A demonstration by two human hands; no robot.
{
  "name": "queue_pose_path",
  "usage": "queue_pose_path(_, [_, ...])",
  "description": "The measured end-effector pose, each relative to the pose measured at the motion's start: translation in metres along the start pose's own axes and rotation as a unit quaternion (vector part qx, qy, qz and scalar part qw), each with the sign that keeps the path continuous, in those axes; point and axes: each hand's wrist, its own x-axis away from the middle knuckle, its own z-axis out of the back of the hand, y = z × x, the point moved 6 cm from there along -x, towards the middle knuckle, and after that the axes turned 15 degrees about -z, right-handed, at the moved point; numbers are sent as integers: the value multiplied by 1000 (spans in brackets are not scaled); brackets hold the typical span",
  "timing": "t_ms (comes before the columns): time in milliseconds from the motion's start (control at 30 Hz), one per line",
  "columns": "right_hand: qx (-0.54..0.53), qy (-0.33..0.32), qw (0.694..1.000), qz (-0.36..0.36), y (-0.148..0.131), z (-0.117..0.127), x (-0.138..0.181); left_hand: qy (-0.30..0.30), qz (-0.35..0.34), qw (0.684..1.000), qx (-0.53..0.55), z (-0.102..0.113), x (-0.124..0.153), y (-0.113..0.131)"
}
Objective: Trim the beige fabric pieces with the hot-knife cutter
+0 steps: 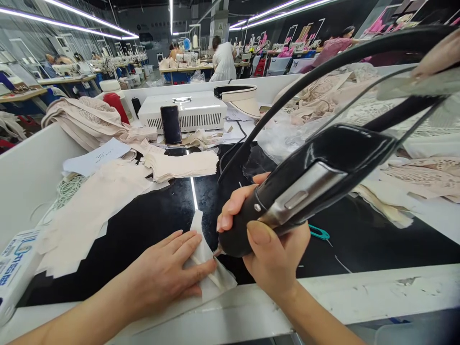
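My right hand (pixel 275 254) is wrapped round a corded black hand tool (pixel 309 177) with a silver lever along its side. The tool's small pointed tip meets a narrow strip of off-white fabric (pixel 204 244), close to my left thumb. My left hand (pixel 168 268) lies flat on that fabric, fingers stretched out, pressing it against the glossy black tabletop (pixel 154 211). Part of the fabric is hidden under my palm, and its lower end reaches the white front edge. Right of my right hand lies a small teal tool (pixel 319 233), partly covered.
Stacked cream fabric pieces (pixel 185 164) and a larger pile (pixel 89 206) lie left. A phone (pixel 171 124) leans on a white vented box (pixel 201 112). The thick black cable (pixel 287 103) arches overhead. Lace fabric (pixel 327 96) is heaped right. Skin shows at the upper right edge.
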Motion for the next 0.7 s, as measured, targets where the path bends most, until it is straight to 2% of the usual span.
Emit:
queue_pose_path(500, [0, -1, 1000, -11, 9, -3, -8, 31, 24, 997, 74, 0, -1, -2])
queue_pose_path(700, [-1, -6, 1000, 7, 10, -3, -13, 51, 26, 996, 67, 1, 0, -3])
